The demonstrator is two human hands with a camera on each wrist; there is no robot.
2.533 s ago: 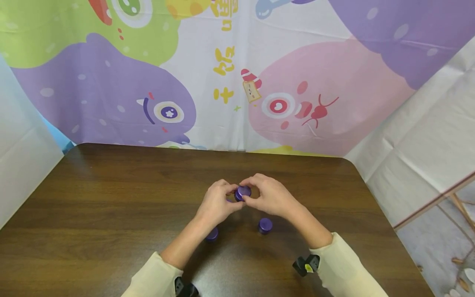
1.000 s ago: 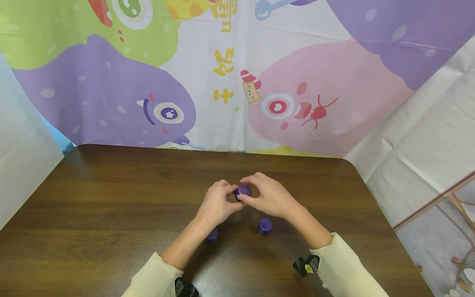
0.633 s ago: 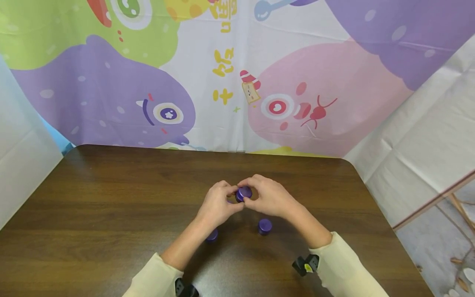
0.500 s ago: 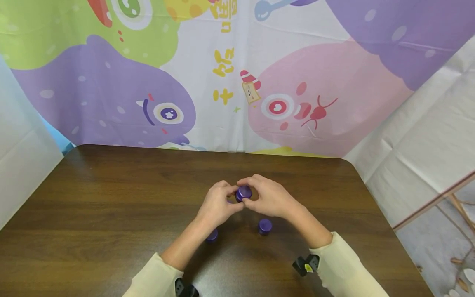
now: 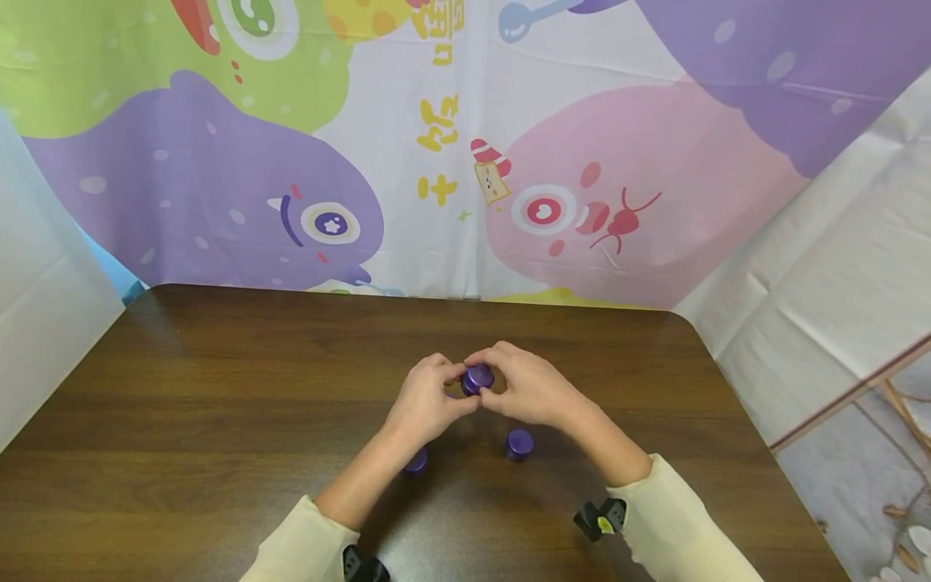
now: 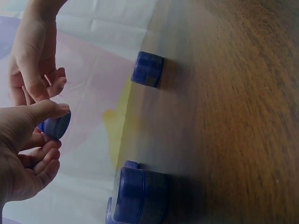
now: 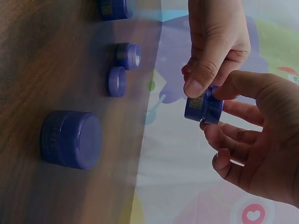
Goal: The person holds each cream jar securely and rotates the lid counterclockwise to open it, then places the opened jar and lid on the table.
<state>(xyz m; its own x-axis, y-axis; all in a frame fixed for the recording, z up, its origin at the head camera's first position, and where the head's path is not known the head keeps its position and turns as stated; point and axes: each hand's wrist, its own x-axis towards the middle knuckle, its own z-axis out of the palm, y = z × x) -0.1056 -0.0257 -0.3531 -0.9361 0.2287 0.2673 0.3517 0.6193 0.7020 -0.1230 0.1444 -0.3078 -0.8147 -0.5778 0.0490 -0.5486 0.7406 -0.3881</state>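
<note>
Left hand (image 5: 425, 398) and right hand (image 5: 534, 385) pinch a small purple jar (image 5: 478, 378) in narrow grips above the desk (image 5: 218, 388); nearer, a second jar (image 5: 520, 444) stands right, and seemingly a third jar (image 5: 417, 461), half-hidden, left

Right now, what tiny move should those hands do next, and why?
Probably a small twist of the round purple plastic-looking lid by the right hand: its fingers pinch the lid, while the left hand grips the squat purple jar.

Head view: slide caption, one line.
Left hand and right hand hold a small purple jar above the brown table, another jar nearby.
</note>
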